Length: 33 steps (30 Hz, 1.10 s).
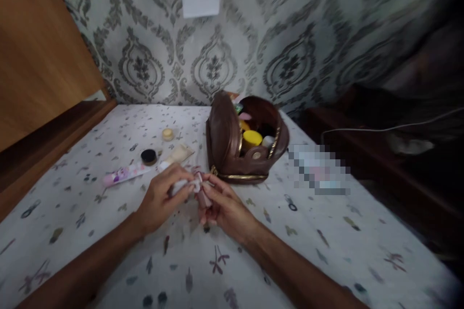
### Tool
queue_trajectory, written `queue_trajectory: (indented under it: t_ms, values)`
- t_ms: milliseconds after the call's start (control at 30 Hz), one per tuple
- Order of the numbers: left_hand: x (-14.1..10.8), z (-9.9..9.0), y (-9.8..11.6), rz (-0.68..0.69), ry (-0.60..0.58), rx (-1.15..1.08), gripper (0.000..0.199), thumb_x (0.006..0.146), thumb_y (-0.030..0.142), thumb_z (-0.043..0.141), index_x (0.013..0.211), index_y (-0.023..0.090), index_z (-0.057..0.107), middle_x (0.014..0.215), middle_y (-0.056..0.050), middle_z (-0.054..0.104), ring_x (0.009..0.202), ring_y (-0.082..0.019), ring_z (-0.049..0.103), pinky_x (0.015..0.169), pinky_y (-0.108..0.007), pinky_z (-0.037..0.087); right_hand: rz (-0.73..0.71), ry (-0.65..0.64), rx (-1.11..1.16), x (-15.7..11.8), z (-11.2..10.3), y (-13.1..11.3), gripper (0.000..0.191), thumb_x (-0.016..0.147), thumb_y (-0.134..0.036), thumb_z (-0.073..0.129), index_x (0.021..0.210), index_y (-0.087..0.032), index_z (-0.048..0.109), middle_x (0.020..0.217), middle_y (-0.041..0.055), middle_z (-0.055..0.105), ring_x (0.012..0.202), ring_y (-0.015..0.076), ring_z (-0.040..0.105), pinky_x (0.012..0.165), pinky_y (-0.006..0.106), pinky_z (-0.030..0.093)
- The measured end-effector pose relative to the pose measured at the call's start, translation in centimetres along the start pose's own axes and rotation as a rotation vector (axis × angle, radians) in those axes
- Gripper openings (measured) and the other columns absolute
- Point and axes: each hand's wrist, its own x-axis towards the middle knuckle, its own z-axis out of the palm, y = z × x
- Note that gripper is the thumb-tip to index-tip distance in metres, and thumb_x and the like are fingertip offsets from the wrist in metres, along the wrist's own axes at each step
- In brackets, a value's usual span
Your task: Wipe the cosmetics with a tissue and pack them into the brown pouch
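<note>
The left hand [161,199] pinches a pale piece [179,186] and the right hand [234,212] curls round a pink item [204,198], close together near the bag [225,137]. Both look light (blur hides what they are); the pink one seems stiff and perhaps slippery, best held by its sides.

The small pale item [204,198] between the two hands is blurred and partly covered by the fingers [212,188], its kind unclear. Pixelation masks a flat object [321,170] at right. The bag's [226,135] deeper contents are hidden; both forearms run off the bottom edge.
</note>
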Motion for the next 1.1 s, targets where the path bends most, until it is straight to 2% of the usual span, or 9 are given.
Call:
queue_trajectory:
  t_ms: [167,300,433,500,567,600,700,900,1100]
  values:
    - [0.0,0.2,0.3,0.024,-0.106,-0.137,0.008,0.091,0.017,0.061,0.092,0.024,0.066,0.082,0.0,0.068,0.075,-0.014,0.065,0.068,-0.022,0.052,-0.149,0.034,-0.063,-1.0,0.3,-2.7,0.042,0.074,-0.054,0.078,0.092,-0.021,0.06,0.067,-0.0039,0.062,0.05,0.0112,0.062,0.044,0.019,0.037]
    - [-0.2,0.5,-0.6,-0.007,-0.078,-0.129,0.007,0.09,0.019,0.061,0.089,0.024,0.066,0.081,-0.001,0.068,0.076,-0.015,0.066,0.068,-0.022,0.052,-0.339,0.117,-0.237,-2.6,0.6,-9.9,0.04,0.073,-0.05,0.08,0.093,-0.021,0.062,0.075,-0.0004,0.069,0.068,0.0148,0.067,0.067,0.026,0.049]
    - [-1.0,1.2,-1.7,-0.068,-0.113,-0.118,0.009,0.092,0.024,0.059,0.087,0.024,0.066,0.08,-0.002,0.068,0.076,-0.016,0.066,0.068,-0.022,0.053,-0.524,0.271,-0.614,-1.6,-0.3,-18.2,0.03,0.077,-0.045,0.076,0.088,-0.021,0.063,0.079,0.0011,0.071,0.072,0.0149,0.066,0.07,0.027,0.05]
    - [-1.3,1.5,-2.1,-0.075,-0.102,-0.12,0.009,0.092,0.027,0.059,0.087,0.024,0.066,0.08,-0.002,0.067,0.076,-0.015,0.066,0.071,-0.023,0.053,-0.471,0.382,-0.916,0.2,-0.9,-21.1,0.019,0.085,-0.037,0.067,0.089,-0.018,0.063,0.083,0.0028,0.072,0.075,0.0158,0.066,0.071,0.027,0.051]
    - [-1.4,1.7,-2.3,-0.071,-0.107,-0.115,0.009,0.091,0.028,0.061,0.086,0.024,0.067,0.079,-0.002,0.067,0.075,-0.015,0.067,0.071,-0.022,0.054,-0.336,0.611,-1.413,2.2,-1.3,-22.8,0.017,0.091,-0.03,0.057,0.095,-0.016,0.066,0.087,0.0048,0.073,0.078,0.0163,0.067,0.068,0.025,0.05]
    - [-1.3,1.7,-2.3,-0.069,-0.12,-0.113,0.008,0.091,0.028,0.062,0.086,0.023,0.067,0.08,-0.002,0.068,0.075,-0.015,0.067,0.071,-0.022,0.054,-0.229,0.699,-1.687,3.2,-1.4,-23.3,0.019,0.092,-0.029,0.056,0.098,-0.016,0.068,0.09,0.0047,0.073,0.082,0.0165,0.068,0.069,0.024,0.049]
    - [-1.0,1.5,-2.1,-0.073,-0.181,-0.125,0.011,0.092,0.028,0.059,0.084,0.023,0.066,0.078,-0.001,0.067,0.073,-0.014,0.067,0.068,-0.02,0.054,-0.093,0.774,-1.92,5.4,-1.5,-23.6,0.022,0.091,-0.031,0.059,0.094,-0.014,0.073,0.096,0.0096,0.074,0.093,0.0222,0.069,0.072,0.026,0.048]
    - [-1.0,1.7,-1.9,-0.1,-0.179,-0.153,0.016,0.092,0.032,0.057,0.082,0.024,0.066,0.077,-0.001,0.067,0.072,-0.016,0.067,0.067,-0.023,0.055,0.08,0.8,-2.176,7.5,-1.2,-22.8,0.028,0.088,-0.028,0.064,0.112,-0.016,0.073,0.121,0.0173,0.07,0.113,0.0294,0.066,0.084,0.031,0.051]
    - [-1.0,1.7,-1.7,-0.034,-0.203,-0.171,0.017,0.094,0.031,0.053,0.085,0.022,0.064,0.078,-0.002,0.066,0.074,-0.016,0.066,0.068,-0.023,0.054,0.228,0.716,-2.314,9.5,-0.9,-22.4,0.047,0.074,-0.034,0.082,0.116,-0.016,0.07,0.12,0.0186,0.07,0.115,0.0322,0.065,0.09,0.036,0.052]
